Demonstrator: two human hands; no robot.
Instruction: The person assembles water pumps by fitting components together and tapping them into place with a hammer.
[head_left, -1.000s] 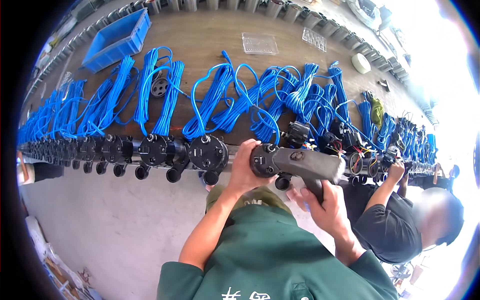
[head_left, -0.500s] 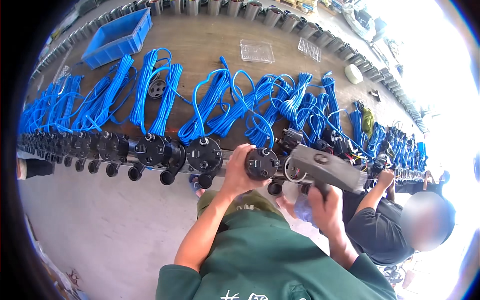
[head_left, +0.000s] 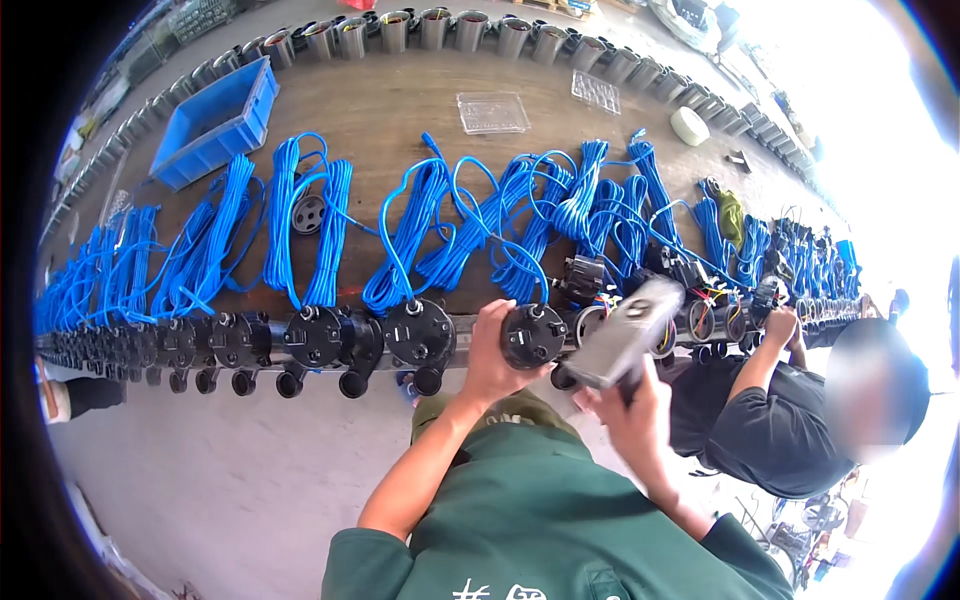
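My left hand (head_left: 488, 358) wraps around the side of a round black end cap (head_left: 533, 336) with a blue cable rising from it. The cap sits at the near edge of the bench, facing up toward me. In my right hand (head_left: 642, 412) is a grey, block-headed mallet (head_left: 630, 332), its dark handle inside my closed fingers. The mallet head is tilted and slightly blurred, just right of the cap and apart from it. A second black cap (head_left: 419, 334) stands left of my left hand.
Coiled blue cables (head_left: 410, 240) lie along the wooden bench (head_left: 370, 110). A blue crate (head_left: 215, 125) stands back left, with clear plastic trays (head_left: 493, 113) farther right. Metal cylinders (head_left: 434, 30) line the far edge. A co-worker in dark clothing (head_left: 770, 430) works close on my right.
The mallet has swung from pointing right to slanting down toward the left, its head now nearer the cap. My left hand keeps its hold. The whole view has shifted slightly.
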